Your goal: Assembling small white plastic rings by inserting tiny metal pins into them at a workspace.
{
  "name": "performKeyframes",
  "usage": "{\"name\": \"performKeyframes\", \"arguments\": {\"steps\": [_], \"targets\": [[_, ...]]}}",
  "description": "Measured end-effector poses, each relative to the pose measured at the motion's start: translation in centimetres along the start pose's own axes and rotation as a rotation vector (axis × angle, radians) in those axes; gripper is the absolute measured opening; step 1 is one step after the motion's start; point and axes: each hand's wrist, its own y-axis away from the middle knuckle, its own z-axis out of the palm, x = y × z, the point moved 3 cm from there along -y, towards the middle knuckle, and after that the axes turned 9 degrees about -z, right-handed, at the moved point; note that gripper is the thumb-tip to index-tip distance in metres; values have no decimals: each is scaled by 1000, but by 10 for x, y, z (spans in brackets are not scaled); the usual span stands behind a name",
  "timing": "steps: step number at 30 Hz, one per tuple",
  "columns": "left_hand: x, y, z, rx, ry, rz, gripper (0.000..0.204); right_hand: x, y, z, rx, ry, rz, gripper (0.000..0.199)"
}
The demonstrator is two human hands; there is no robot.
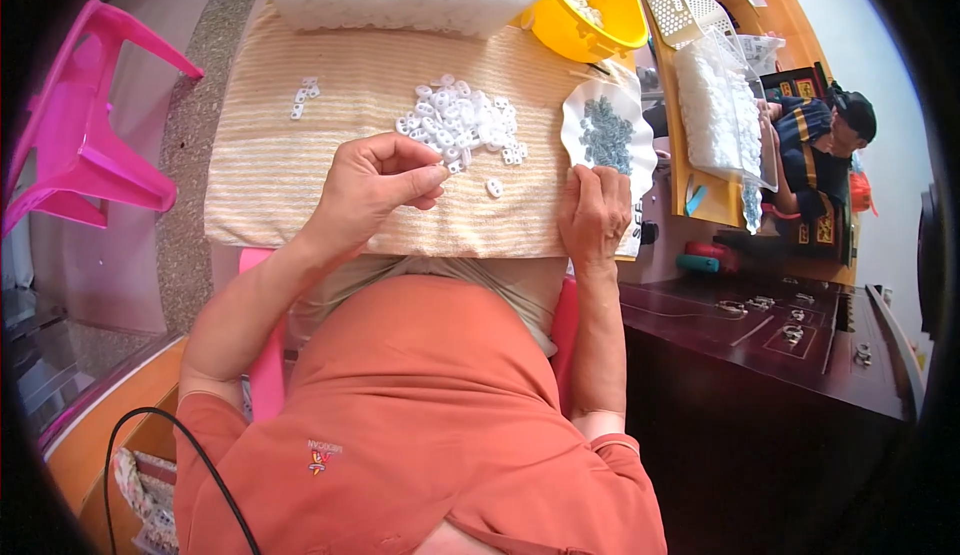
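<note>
Plainly white, glossy, rounded pieces, perhaps two-holed.

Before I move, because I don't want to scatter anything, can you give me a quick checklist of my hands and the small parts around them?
1. Left hand beside the white pile: ok, at its near edge.
2. Left hand's hold on a piece: cannot tell, the fingers hide it.
3. Right hand at the scalloped white dish: ok, at its near edge.
4. Grey pieces within the dish: ok.
5. White pieces all together: not ok; a single piece and a small group lie apart.
</note>
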Motion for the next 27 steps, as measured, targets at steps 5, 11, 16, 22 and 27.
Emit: {"name": "performKeyframes", "arguments": {"steps": [5, 11, 16, 22, 27], "targets": [[-1, 0, 0, -3, 16, -9, 14, 1, 0, 0, -18, 40, -40, 8], [-2, 0, 0, -16, 29, -20, 14, 4, 3, 3, -27, 58, -3, 8], [-4, 0, -2, -56, 54, -31, 13, -1, -1, -3, 8, 20, 57, 8], [-6, 0, 6, -66, 56, -75, 11, -30, -14, -16, 33, -523, 164, 7], [-13, 3, 12, -126, 65, -159, 16, -70, -24, -12, -73, -928, 171, 10]]}}
